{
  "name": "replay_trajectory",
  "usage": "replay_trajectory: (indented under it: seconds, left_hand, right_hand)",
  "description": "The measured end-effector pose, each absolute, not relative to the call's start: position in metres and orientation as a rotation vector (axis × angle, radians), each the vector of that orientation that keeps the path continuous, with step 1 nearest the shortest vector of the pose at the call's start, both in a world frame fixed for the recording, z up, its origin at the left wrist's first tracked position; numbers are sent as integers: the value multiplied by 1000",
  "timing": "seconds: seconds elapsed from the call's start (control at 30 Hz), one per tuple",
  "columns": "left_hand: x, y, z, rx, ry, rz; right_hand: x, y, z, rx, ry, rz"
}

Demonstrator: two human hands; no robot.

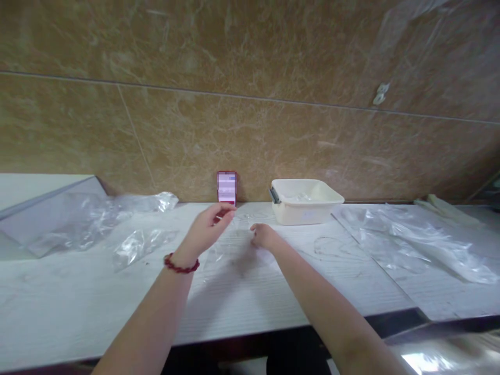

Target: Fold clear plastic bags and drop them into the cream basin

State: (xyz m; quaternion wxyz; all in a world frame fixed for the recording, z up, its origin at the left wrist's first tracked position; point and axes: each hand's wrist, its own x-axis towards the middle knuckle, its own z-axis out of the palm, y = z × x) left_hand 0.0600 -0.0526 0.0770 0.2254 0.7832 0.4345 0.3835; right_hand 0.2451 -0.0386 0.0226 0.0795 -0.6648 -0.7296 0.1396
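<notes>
"Two hands are hanging over the table (234, 312); what are they gripping?"

"Can't tell. The left hand (207, 226) is holding thumb and forefinger close together; the right hand (263, 235) is holding its fingers curled."

"Where is the phone (226, 188) standing?"

"It's leaning on the wall (187, 135), just behind the left hand. The tub (312, 213) is sitting beyond the right hand, off to its right."

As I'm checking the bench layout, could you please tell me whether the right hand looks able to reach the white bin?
Probably yes: the right hand is close to the left side of the white bin, no obstacle shows between them, and the bin's top is open.
</notes>
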Motion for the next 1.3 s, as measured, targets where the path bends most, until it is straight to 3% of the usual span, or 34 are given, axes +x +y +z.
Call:
replay_trajectory:
  seconds: [0.1, 0.37, 1.03, 1.3]
  left_hand:
    - [66, -35, 51, 2245, 1577, 802]
    - [75, -19, 6, 2370, 1753, 384]
    - [79, -13, -8, 2358, 1794, 464]
    - [75, -18, 1, 2625, 1663, 449]
  right_hand:
    - [246, -39, 13, -1917, -2155, 380]
    - [249, -43, -5, -1836, -2070, 342]
    - [252, -48, -2, -1662, -2259, 285]
    - [260, -40, -1, -1596, -2326, 130]
